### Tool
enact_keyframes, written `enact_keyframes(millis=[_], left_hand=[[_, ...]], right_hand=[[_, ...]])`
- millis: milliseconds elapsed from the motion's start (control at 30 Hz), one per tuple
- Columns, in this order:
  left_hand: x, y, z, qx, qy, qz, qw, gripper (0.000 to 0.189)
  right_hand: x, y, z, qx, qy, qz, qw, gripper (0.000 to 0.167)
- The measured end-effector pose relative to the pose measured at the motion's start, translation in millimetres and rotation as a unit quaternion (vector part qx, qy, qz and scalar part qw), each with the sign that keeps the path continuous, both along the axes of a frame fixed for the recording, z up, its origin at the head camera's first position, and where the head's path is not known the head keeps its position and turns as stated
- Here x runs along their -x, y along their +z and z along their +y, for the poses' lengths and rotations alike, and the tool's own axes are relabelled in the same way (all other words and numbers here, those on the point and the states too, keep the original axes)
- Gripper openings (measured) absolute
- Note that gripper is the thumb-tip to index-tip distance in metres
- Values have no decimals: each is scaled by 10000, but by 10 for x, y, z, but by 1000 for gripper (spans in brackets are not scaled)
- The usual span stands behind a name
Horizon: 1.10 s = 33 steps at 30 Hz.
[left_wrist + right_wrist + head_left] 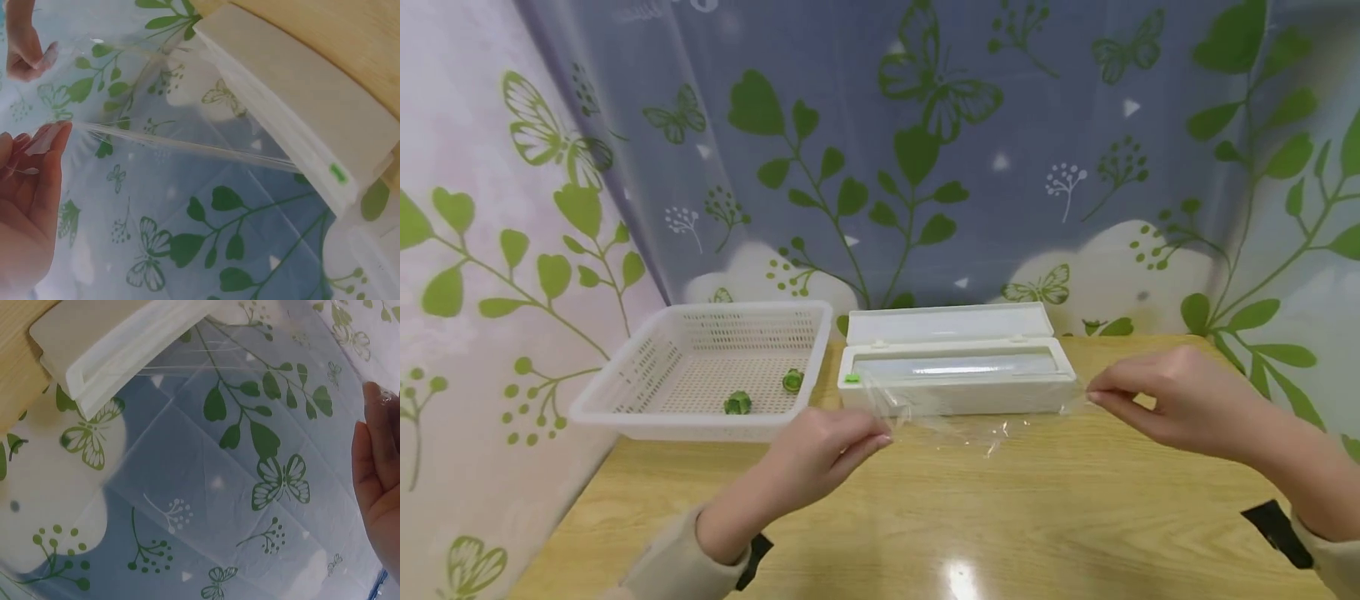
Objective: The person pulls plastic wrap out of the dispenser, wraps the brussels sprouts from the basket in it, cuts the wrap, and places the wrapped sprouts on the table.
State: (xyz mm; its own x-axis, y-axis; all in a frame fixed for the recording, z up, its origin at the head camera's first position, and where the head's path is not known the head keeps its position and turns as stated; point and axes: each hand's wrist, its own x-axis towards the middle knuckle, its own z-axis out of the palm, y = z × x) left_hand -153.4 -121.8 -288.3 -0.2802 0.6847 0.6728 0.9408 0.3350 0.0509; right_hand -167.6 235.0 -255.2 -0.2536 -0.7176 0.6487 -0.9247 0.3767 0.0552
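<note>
My left hand (827, 454) pinches one corner of a clear sheet of plastic wrap (977, 433) between thumb and fingers. In the left wrist view the film (187, 149) runs taut from its fingertips to the box. On the other side my right hand (1180, 408) pinches the film's right corner; its curled fingers (381, 447) show at the right edge of the right wrist view. Between and behind the hands lies a white plastic wrap dispenser (958, 398), its lid (951, 322) raised. A shiny roll (955, 364) sits inside, and a small green slider (852, 378) is at the left end.
A white perforated basket (700, 427) stands left of the dispenser, holding two small green vegetables, one near the front (737, 403) and one by the right wall (792, 380). The wooden table (1037, 517) meets a printed curtain (850, 125) behind.
</note>
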Motion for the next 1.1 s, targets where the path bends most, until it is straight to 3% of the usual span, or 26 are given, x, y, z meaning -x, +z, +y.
enact_keyframes(millis=[67, 267, 533, 667, 800, 967, 1100], left_hand=[[-10, -42, -5, 63, -107, -98, 9999, 31], [-39, -260, 36, 589, -490, -817, 9937, 27], [-75, -513, 24, 1113, -821, -1101, 9843, 20], [-93, -611, -40, 1326, -822, -1217, 9802, 18], [-108, -716, -143, 1345, -692, -1220, 9809, 17], [-115, -822, -243, 1324, -636, -1250, 9812, 15], [-109, -880, -299, 1344, -539, -1232, 9818, 9]], right_hand=[[-31, -45, -16, -112, 138, -188, 9997, 23], [-109, -178, -36, -485, 368, -919, 9939, 8], [-165, -418, -64, -1074, 363, -1745, 9781, 29], [-177, -557, -69, -1301, 386, -2221, 9655, 31], [-191, -721, -72, -1561, 493, -2449, 9556, 30], [-206, -932, -52, -1808, 642, -2537, 9481, 28], [-218, -1054, -25, -1772, 696, -2553, 9479, 27]])
